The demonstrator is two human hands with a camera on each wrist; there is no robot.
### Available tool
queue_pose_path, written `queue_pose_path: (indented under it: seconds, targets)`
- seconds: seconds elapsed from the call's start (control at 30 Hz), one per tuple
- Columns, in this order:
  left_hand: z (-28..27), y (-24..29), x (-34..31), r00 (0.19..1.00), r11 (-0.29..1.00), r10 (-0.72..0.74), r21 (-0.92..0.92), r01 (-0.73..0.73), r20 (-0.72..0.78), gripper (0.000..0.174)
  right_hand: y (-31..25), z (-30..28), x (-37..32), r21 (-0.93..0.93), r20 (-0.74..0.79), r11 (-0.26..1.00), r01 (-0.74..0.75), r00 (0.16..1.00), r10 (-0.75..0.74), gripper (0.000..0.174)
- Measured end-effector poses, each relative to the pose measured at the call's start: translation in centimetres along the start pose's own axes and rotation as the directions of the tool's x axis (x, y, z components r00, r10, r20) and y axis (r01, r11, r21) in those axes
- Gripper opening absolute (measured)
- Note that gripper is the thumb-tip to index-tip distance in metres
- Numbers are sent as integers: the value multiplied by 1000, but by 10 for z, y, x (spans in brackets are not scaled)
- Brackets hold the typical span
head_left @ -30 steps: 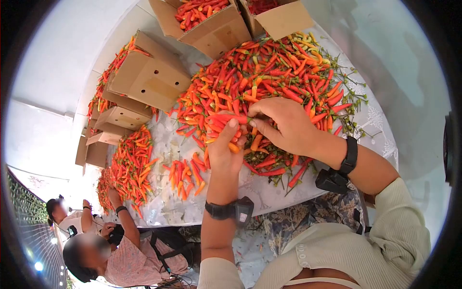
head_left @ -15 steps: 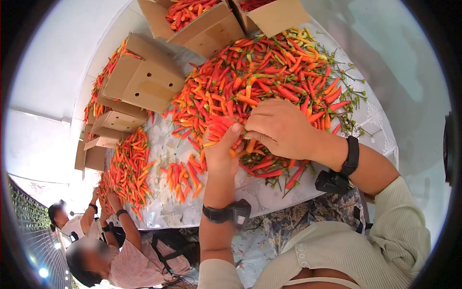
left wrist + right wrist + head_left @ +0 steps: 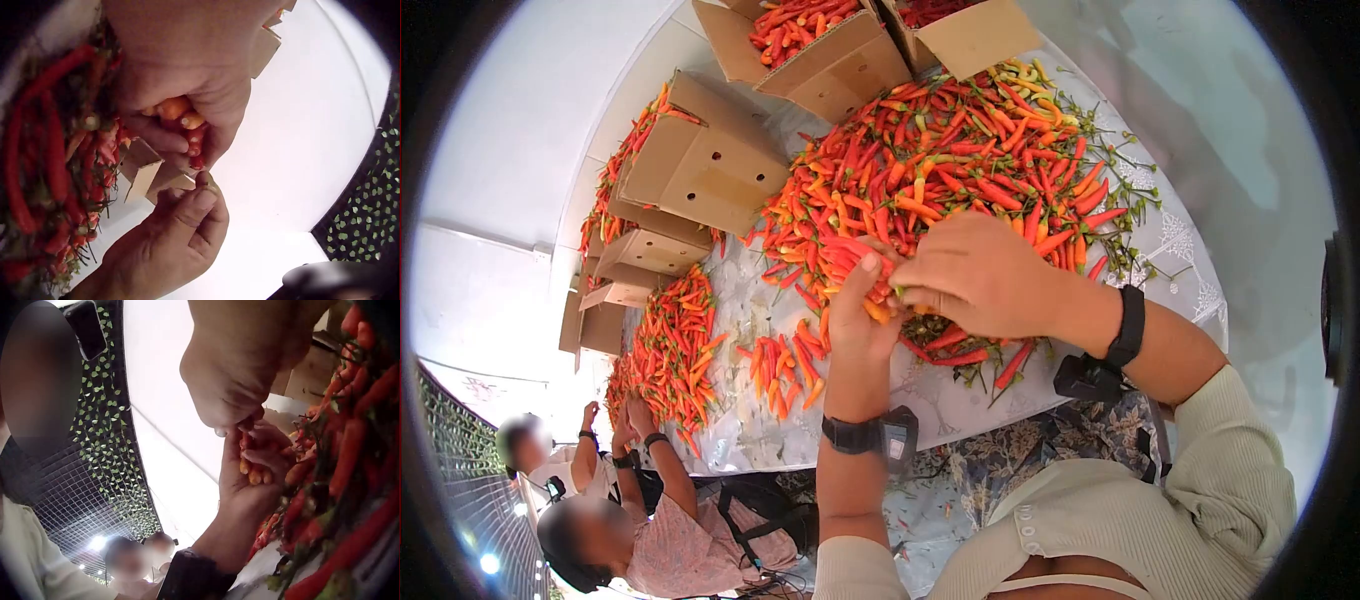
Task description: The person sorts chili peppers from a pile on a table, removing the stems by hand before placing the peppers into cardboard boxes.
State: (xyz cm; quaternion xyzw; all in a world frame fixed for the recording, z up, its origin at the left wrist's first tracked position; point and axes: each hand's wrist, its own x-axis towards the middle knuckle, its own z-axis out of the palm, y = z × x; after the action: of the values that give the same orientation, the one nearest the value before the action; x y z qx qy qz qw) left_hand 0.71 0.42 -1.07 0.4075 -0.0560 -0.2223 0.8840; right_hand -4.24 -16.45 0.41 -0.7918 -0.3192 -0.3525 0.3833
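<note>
My left hand (image 3: 862,325) is curled round a bunch of red and orange chilies (image 3: 847,262) above the tablecloth. In the left wrist view, the blunt ends of the held chilies (image 3: 172,109) show between the fingers. Thumb and fingertips of my right hand (image 3: 990,278) meet right at the bunch; the left wrist view shows this hand (image 3: 178,240) pinching a small greenish stem (image 3: 209,187). Whether the stem is joined to a chili, I cannot tell. The right wrist view has orange tips (image 3: 255,475) poking out of the left palm. A large chili pile (image 3: 960,185) lies behind both hands.
Cardboard boxes (image 3: 705,165) of chilies line the far side. A small chili group (image 3: 778,372) lies left of my left forearm, a bigger heap (image 3: 672,345) farther left. Loose green stems (image 3: 1138,205) lie at the right. Two people (image 3: 690,550) are at the lower left.
The long red chili pinched between both hands a second ago now lies among the bunch in my left hand. My right hand has shifted slightly left and down, its fingers back at the bunch.
</note>
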Motion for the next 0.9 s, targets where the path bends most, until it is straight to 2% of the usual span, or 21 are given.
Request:
queue_pose_path:
  seconds: [0.07,0.17,0.2,0.3,0.33,0.47,0.53,0.63,0.73,0.83,0.9]
  targets:
    - [-6,6,1,996,993,-54,-102,61,66,23,7,-7,1,-35,-4,998,-46,999,46,13]
    - [-4,7,2,999,994,-1,-109,7,51,23,18,-20,9,-161,-178,978,-135,978,106,19]
    - [-5,8,1,999,992,-2,-126,8,43,22,25,-27,10,-142,-164,974,-178,974,154,22]
    - [-6,7,3,1000,988,-1,-152,4,22,21,31,-43,10,-270,-250,842,-468,878,408,23]
    - [-7,6,4,1000,990,2,-143,0,12,21,34,-46,9,-276,-210,816,-509,860,465,21]
    - [6,6,0,1000,991,-24,-132,23,-9,23,52,-31,-9,-435,-83,782,-446,885,459,17]
    - [-2,4,2,998,998,-11,-58,14,56,23,55,-26,-10,-498,-25,759,-420,882,471,16]
    - [-4,3,1,993,1000,3,1,-3,117,25,60,-23,-11,-509,-39,756,-411,889,457,15]
    - [-4,4,0,991,1000,4,15,-6,134,27,59,-22,-11,-423,-154,819,-388,921,357,13]
    - [3,5,-1,996,997,36,58,-41,83,30,51,-17,-2,-88,-235,916,-390,902,362,10]
    - [9,4,-3,997,986,81,142,-82,15,31,34,-16,3,76,-151,915,-396,903,403,11]
